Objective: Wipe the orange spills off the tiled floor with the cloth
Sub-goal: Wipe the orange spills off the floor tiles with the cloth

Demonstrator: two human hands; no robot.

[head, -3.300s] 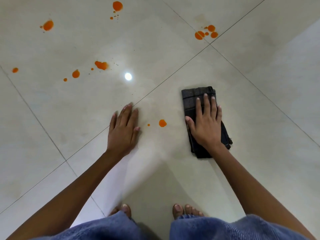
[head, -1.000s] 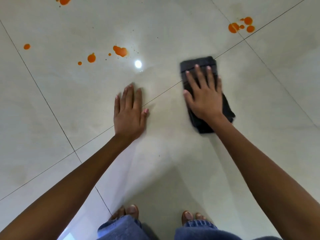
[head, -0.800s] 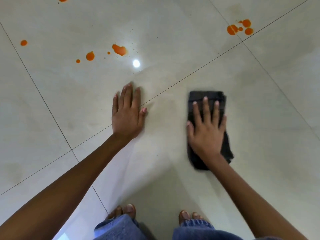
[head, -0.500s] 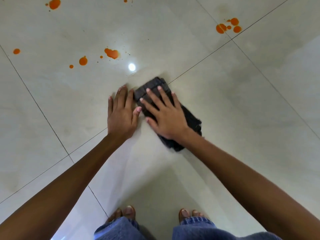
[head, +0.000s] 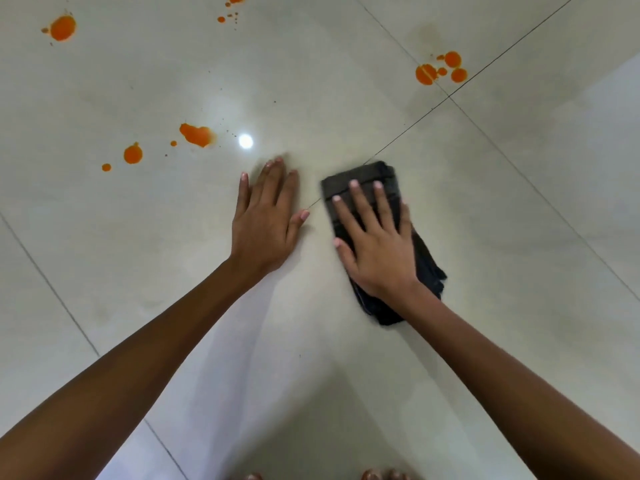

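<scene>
Right hand (head: 375,244) pressed flat on the cloth (head: 363,174) to scrub, left hand (head: 266,223) splayed empty on the floor (head: 519,237) for balance, orange spills (head: 195,135) waited upper left.

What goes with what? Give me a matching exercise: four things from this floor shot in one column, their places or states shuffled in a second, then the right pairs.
1. cloth
2. left hand
3. spill cluster
4. light glare

A. flat on bare tile
B. by the tile joint, upper right
C. under the right hand
D. just right of an orange blotch

Pairs: 1-C, 2-A, 3-B, 4-D
</scene>
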